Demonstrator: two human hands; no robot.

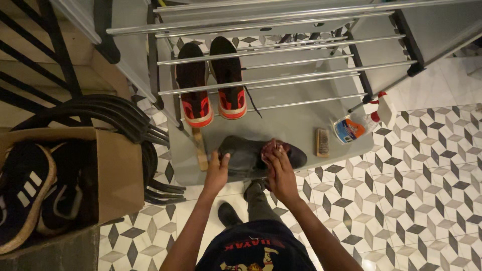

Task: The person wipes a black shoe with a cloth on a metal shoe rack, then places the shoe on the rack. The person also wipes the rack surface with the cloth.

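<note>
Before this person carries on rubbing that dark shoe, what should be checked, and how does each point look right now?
1. Left hand steadies the dark shoe: ok.
2. Right hand has the cloth on the shoe: ok.
3. Shoe rests flat on the grey shelf: ok.
4. Brush lies close by: ok.
5. Spray bottle upright: not ok, it lies on its side.
6. Polish on the cloth: cannot tell.
</note>
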